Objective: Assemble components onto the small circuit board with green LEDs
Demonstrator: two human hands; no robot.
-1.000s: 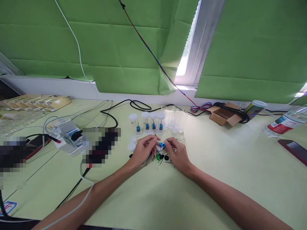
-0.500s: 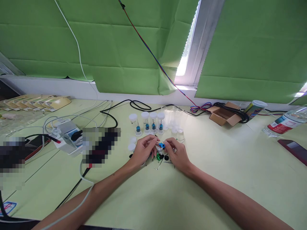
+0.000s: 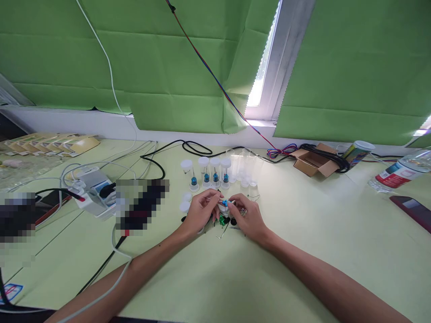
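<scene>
Over the middle of the table, a small blue part (image 3: pixel 225 203) with a thin metal rod is held between my two hands. My left hand (image 3: pixel 204 208) pinches the rod side. From the other side, my right hand (image 3: pixel 245 213) closes its thumb and fingers on the blue part. Beneath them lie green parts (image 3: pixel 222 220), a round black piece (image 3: pixel 233 221) and a bent metal rod (image 3: pixel 222 233). Behind my hands stand several clear lidded tubes (image 3: pixel 203 172), each with a blue piece and a rod inside. What else my curled fingers cover is hidden.
Clear empty tubes (image 3: pixel 242 168) stand behind on the right. A white power strip (image 3: pixel 92 193) with cables lies left. A cardboard box (image 3: pixel 314 162), a can (image 3: pixel 357 152), a water bottle (image 3: pixel 400 172) and a phone (image 3: pixel 411 211) sit right. A white cable crosses my left forearm.
My right thumb and fingers have shifted slightly on the blue part, which has moved a little to the left. My left hand stays almost still, keeping its pinch.
</scene>
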